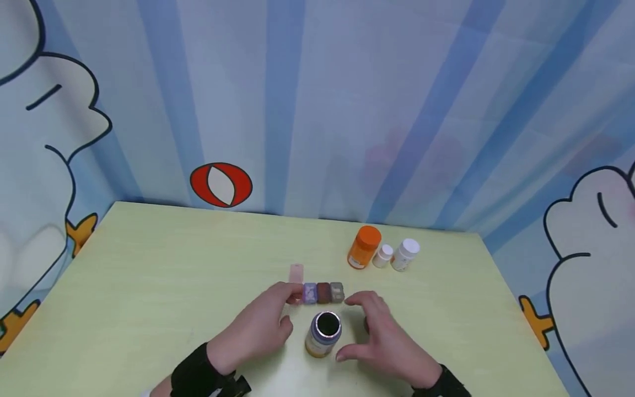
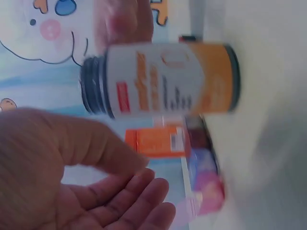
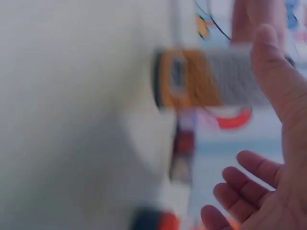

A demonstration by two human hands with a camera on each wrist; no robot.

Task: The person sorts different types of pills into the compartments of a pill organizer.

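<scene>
An uncapped bottle (image 1: 321,343) with a white and orange label stands upright between my hands, its dark mouth facing up. My left hand (image 1: 260,325) is to its left, fingertips right at the pink end of a small pill organizer (image 1: 323,293). Past the fingers, a pink lid (image 1: 296,273) stands raised; purple, brown and grey compartments are shut. In the left wrist view, the left fingers (image 2: 144,196) are loosely bent around nothing. My right hand (image 1: 379,342) is on the bottle's right, thumb and fingers spread apart. A dark object beside its palm is mostly hidden.
Farther back on the pale yellow table (image 1: 198,248) stand an orange bottle (image 1: 364,248), a small white bottle (image 1: 383,256) and a larger white bottle (image 1: 405,255), all capped. A blue striped cloth backdrop (image 1: 322,110) rises behind the table.
</scene>
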